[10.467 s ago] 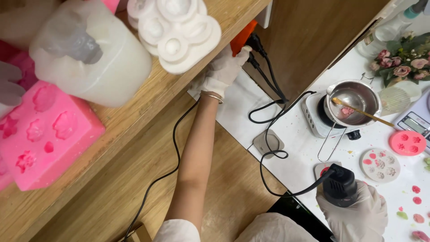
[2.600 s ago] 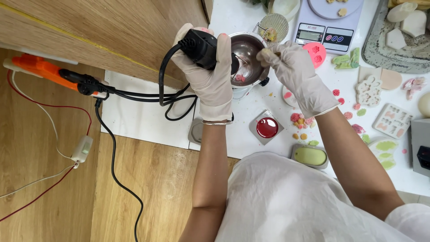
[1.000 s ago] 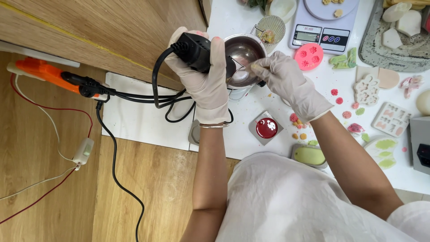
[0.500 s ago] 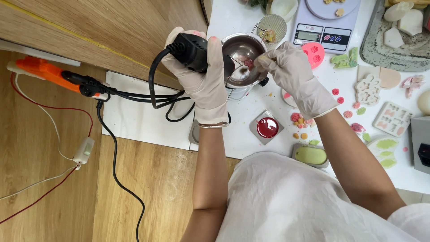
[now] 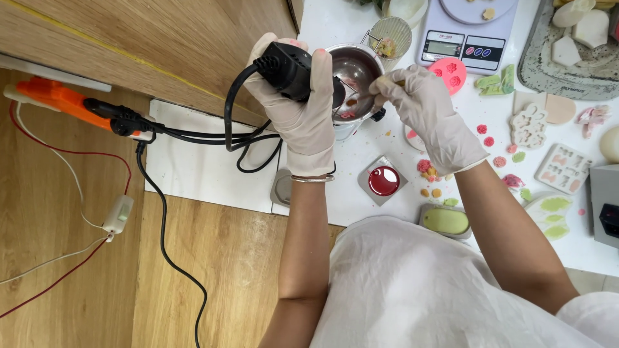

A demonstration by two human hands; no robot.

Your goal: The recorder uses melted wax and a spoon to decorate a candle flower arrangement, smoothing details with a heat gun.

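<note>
My left hand [image 5: 300,113], in a white glove, grips a black corded heat tool [image 5: 293,69] and points it into a small steel pot [image 5: 356,71]. The pot holds a little pink and orange melted material. My right hand [image 5: 425,113], also gloved, pinches a thin gold stirring stick [image 5: 389,82] whose tip reaches into the pot. The tool's black cable [image 5: 193,136] loops left to an orange power strip [image 5: 55,96].
A digital scale [image 5: 461,38] and a pink flower mould [image 5: 450,69] lie behind the pot. A red-filled square dish [image 5: 383,181], a green oval mould [image 5: 445,221], several small moulds and coloured pieces dot the white table [image 5: 206,174]. Wooden cabinet [image 5: 174,45] at left.
Ten seconds ago my left hand was at the power strip and my right held the tool. Now the left holds it at the pot. The right hand's stick shifts slightly in the pot.
</note>
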